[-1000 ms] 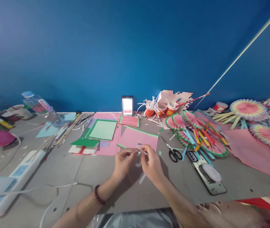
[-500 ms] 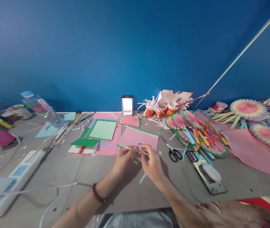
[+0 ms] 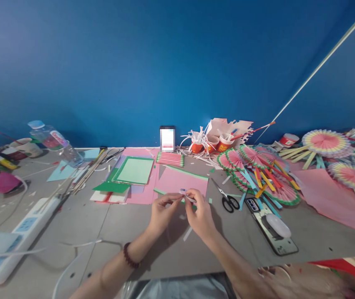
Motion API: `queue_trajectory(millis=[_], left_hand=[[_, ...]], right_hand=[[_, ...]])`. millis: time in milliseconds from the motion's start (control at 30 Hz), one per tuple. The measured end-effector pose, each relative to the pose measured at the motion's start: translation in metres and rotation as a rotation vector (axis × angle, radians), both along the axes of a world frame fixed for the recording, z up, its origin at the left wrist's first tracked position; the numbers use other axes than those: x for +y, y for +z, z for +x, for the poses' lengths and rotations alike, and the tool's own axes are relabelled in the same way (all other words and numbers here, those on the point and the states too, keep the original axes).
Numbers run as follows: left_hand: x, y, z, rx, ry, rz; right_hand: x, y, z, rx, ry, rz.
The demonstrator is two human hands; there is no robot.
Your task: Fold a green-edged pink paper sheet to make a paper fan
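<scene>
My left hand (image 3: 162, 211) and my right hand (image 3: 200, 214) meet over the grey table (image 3: 109, 224), just in front of a pink paper sheet (image 3: 182, 180). Both pinch a small thin paper strip (image 3: 185, 195) between thumb and fingertips. The strip is whitish with a bluish end; its details are too small to make out. A dark bead bracelet (image 3: 129, 255) sits on my left wrist. Black-handled scissors (image 3: 229, 201) lie just right of my right hand.
Green-and-white framed sheets (image 3: 134, 170) lie left of the pink sheet. Folded paper fans (image 3: 258, 170) and coloured strips pile at the right. A phone with a white object on it (image 3: 272, 226) lies near the front. Power strip (image 3: 18, 232), water bottle (image 3: 54, 139), red cups (image 3: 210, 145).
My hands stayed in place over the table. The fingers shifted slightly on the strip, with the left hand's pinch moving a little closer to the right hand.
</scene>
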State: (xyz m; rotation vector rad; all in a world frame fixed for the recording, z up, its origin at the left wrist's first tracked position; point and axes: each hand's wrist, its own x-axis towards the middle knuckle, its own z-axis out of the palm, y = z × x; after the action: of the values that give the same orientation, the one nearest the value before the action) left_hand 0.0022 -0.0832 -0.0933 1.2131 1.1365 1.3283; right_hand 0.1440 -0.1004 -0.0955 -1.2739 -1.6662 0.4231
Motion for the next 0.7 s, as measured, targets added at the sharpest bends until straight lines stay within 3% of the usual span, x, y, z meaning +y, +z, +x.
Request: queue_trajectory(millis=[233,433,700], left_hand=[[-0.0004,-0.0041,0.0015,0.007,0.029,-0.061],[0.0014,-0.0043,0.0028,-0.129,-0.017,-0.131],[0.0069,-0.0001,0.0036,-0.335,-0.030,-0.312]], right_hand=[[0.0001,0.0007,0.0005,-0.087,-0.042,0.065],[0.0003,0.0018,0.0008,-0.091,-0.037,0.072],[0.0024,0.0025,0.0024,0.084,0.025,-0.155]])
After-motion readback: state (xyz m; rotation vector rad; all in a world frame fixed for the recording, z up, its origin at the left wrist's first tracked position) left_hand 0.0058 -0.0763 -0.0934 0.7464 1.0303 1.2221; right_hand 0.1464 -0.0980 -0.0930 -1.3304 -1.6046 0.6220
